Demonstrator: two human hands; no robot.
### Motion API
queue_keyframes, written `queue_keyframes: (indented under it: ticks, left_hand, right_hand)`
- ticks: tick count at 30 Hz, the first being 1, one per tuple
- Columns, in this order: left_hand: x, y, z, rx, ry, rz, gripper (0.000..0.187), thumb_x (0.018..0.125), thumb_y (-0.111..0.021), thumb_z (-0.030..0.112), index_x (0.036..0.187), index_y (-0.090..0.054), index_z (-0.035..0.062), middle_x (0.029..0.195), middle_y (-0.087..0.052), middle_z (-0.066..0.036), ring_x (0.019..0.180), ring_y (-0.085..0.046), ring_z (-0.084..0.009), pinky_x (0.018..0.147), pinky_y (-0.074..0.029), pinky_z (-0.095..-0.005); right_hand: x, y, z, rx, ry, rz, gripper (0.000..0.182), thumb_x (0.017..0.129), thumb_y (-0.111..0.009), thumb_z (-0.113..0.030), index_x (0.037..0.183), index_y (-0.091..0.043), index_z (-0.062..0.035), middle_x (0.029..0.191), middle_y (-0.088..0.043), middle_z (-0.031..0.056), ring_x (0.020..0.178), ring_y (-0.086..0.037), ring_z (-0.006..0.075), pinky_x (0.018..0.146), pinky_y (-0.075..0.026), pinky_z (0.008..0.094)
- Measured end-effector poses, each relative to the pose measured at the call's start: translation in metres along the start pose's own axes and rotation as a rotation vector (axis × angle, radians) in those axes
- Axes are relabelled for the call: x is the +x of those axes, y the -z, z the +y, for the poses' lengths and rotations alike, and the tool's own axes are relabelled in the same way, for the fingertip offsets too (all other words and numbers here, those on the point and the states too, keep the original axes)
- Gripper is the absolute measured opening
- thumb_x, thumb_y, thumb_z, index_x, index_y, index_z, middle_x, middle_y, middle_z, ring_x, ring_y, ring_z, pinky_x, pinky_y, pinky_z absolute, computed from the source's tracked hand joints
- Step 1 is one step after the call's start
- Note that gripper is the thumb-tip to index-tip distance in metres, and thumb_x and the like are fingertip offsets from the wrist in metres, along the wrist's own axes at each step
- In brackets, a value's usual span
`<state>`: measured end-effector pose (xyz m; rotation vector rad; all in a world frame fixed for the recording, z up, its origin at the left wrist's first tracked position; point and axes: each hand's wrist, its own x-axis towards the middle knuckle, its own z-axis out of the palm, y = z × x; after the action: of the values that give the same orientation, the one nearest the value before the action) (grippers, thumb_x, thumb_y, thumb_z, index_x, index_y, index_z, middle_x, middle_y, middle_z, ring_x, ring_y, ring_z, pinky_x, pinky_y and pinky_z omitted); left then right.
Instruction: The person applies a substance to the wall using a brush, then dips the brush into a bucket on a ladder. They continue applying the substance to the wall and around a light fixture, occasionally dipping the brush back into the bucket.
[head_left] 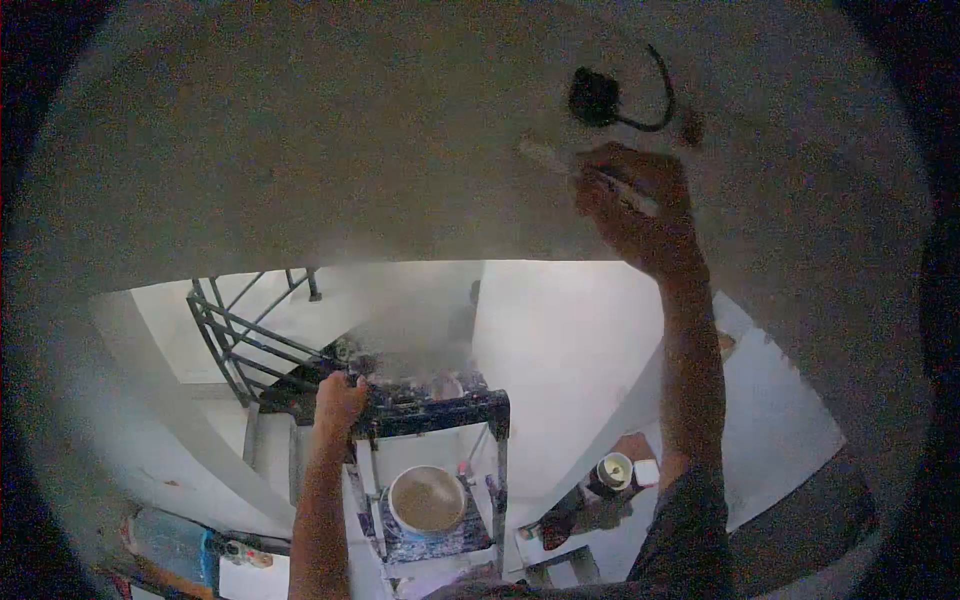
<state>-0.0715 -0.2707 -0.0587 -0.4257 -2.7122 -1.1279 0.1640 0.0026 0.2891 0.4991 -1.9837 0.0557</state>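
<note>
My right hand [637, 205] is raised against the dim ceiling [350, 140], its fingers closed around a brush that looks like a paintbrush [543, 152]. The pale bristle end points left, at the ceiling surface, and part of the handle is hidden by my fingers. Just above this hand hangs a dark fitting [595, 97] with a curved black cable. Lower down, my left hand [341, 400] is closed on the top left edge of a paint-spattered stepladder [435, 412]. A white bucket [428, 498] with greyish-beige contents sits on the ladder below.
Stair railings [265, 340] run down at the left. A white wall [570, 350] stands behind the ladder. Near the lower right is a small container [614, 471] with pale yellowish contents. A bluish transparent container [175, 550] lies at the lower left.
</note>
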Motion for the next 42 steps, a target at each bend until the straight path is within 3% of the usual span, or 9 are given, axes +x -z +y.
queue_keyframes:
  ticks: [7,11,13,22,26,32,34,37,42]
  left_hand:
    - [-0.005,0.001,0.005,0.149,-0.148,0.142,0.045,0.082,-0.064,0.034,0.092,-0.061,-0.0099,0.087,-0.064,-0.029,0.084,-0.064,-0.044,0.075,-0.052,-0.0483]
    - [-0.007,0.008,0.011,0.06,0.002,-0.041,0.046,0.083,-0.062,0.034,0.091,-0.06,-0.0109,0.09,-0.063,-0.03,0.087,-0.063,-0.0443,0.077,-0.051,-0.0483]
    - [-0.002,0.002,0.006,0.119,-0.069,0.028,0.046,0.083,-0.061,0.035,0.09,-0.06,-0.0104,0.09,-0.063,-0.03,0.09,-0.062,-0.0445,0.079,-0.051,-0.0488]
    - [0.002,-0.007,-0.005,0.092,-0.09,0.044,0.047,0.082,-0.061,0.037,0.086,-0.06,-0.0091,0.086,-0.063,-0.03,0.086,-0.062,-0.0448,0.075,-0.051,-0.0502]
    - [-0.002,-0.003,0.0,0.101,-0.04,0.035,0.046,0.082,-0.062,0.037,0.085,-0.06,-0.0091,0.086,-0.063,-0.03,0.086,-0.063,-0.0437,0.073,-0.051,-0.0496]
    - [0.003,-0.013,-0.009,0.109,-0.081,0.103,0.045,0.081,-0.064,0.037,0.081,-0.06,-0.0078,0.084,-0.063,-0.028,0.084,-0.063,-0.0425,0.073,-0.051,-0.0487]
    - [0.004,-0.013,-0.011,0.103,-0.07,0.071,0.045,0.08,-0.064,0.037,0.08,-0.06,-0.0071,0.083,-0.063,-0.028,0.082,-0.063,-0.0429,0.072,-0.051,-0.0485]
    - [0.003,-0.012,-0.012,0.075,-0.104,0.078,0.045,0.08,-0.064,0.038,0.08,-0.06,-0.0068,0.082,-0.063,-0.027,0.081,-0.063,-0.0432,0.073,-0.051,-0.0484]
    - [0.002,-0.014,-0.012,0.081,-0.117,0.138,0.045,0.08,-0.065,0.038,0.081,-0.06,-0.0071,0.083,-0.063,-0.028,0.084,-0.063,-0.0435,0.074,-0.05,-0.0486]
  right_hand:
    - [0.033,0.005,0.006,-0.191,0.102,0.372,0.008,0.085,-0.065,-0.008,0.092,-0.064,-0.0046,0.083,-0.068,0.006,0.076,-0.066,0.0116,0.066,-0.052,0.0271]
    - [0.015,-0.007,0.02,-0.253,0.086,0.105,0.009,0.087,-0.065,-0.011,0.092,-0.065,-0.0039,0.085,-0.069,0.0061,0.074,-0.064,0.0108,0.066,-0.051,0.0258]
    - [0.001,-0.004,0.012,0.174,-0.244,-0.044,0.008,0.088,-0.064,-0.011,0.091,-0.066,-0.0043,0.085,-0.069,0.0049,0.074,-0.063,0.0111,0.068,-0.049,0.024]
    - [0.017,-0.018,0.038,-0.24,0.152,0.301,0.008,0.088,-0.063,-0.01,0.093,-0.066,-0.0051,0.082,-0.068,0.0051,0.077,-0.065,0.0136,0.07,-0.052,0.0287]
    - [-0.006,-0.004,-0.004,0.019,0.01,-0.062,0.01,0.088,-0.064,-0.008,0.097,-0.066,-0.0034,0.085,-0.068,0.0072,0.077,-0.065,0.0151,0.071,-0.053,0.0297]
    - [0.0,0.017,-0.001,-0.146,0.02,0.201,0.015,0.088,-0.063,-0.006,0.102,-0.066,-0.0003,0.083,-0.068,0.0104,0.075,-0.067,0.0176,0.065,-0.055,0.0313]
    - [0.014,0.008,-0.006,0.204,-0.135,0.424,0.017,0.087,-0.067,-0.011,0.101,-0.068,-0.0027,0.081,-0.068,0.0094,0.073,-0.066,0.016,0.065,-0.054,0.0296]
    - [0.021,-0.003,0.023,-0.186,-0.062,0.391,0.014,0.085,-0.068,-0.013,0.096,-0.07,-0.0043,0.076,-0.067,0.0075,0.067,-0.064,0.013,0.062,-0.052,0.0282]
    - [-0.004,-0.01,0.007,-0.08,0.057,0.074,0.011,0.083,-0.065,-0.01,0.092,-0.07,-0.0046,0.069,-0.064,0.0056,0.064,-0.062,0.0118,0.061,-0.05,0.028]
